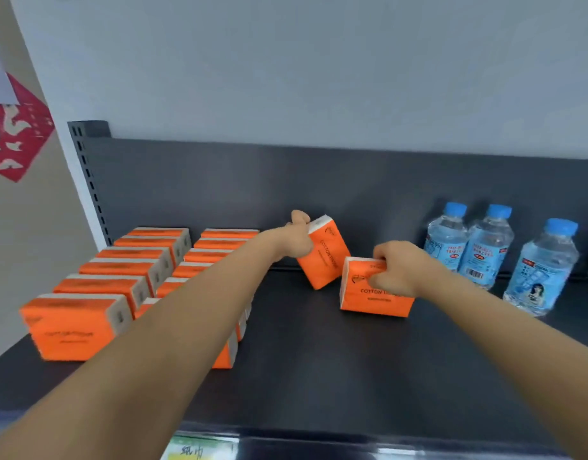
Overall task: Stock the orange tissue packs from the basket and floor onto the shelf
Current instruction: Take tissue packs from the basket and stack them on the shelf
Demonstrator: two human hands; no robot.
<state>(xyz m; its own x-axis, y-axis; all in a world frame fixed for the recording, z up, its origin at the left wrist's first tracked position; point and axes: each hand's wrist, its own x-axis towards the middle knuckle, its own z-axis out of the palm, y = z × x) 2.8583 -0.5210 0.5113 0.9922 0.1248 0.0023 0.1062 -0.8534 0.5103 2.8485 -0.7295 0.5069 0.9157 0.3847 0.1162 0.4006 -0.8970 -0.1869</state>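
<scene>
So the dark grey shelf (pixel 319 366) fills most of my view, with its back panel (pixel 252 180) running along the far side. The left part holds orange tissue packs stood on edge in two lines going from near to far: the left row (pixel 120 270) is six packs, and the second row (pixel 216 244) sits just to its right, partly hidden under my left forearm (pixel 173 343). Over on the far right three water bottles (pixel 488 247) with blue caps stand upright, close together.

In the middle, toward the far side, are the two packs I've got hold of. My left hand (pixel 297 242) grasps the tilted pack (pixel 326 252) by its upper left end, thumb sticking up. It leans to the left, its low corner down near the shelf, though I can't tell if it touches. My right hand (pixel 399 270) is clenched on the upright pack (pixel 375 293), fingers curled over the top edge and down the printed front. That one stands on the shelf just right of the tilted pack and a bit nearer to me, between it and the bottles.

A red paper cutout (pixel 17 134) hangs on the wall far left, and a small label (pixel 199 449) sits on the shelf's near edge.
</scene>
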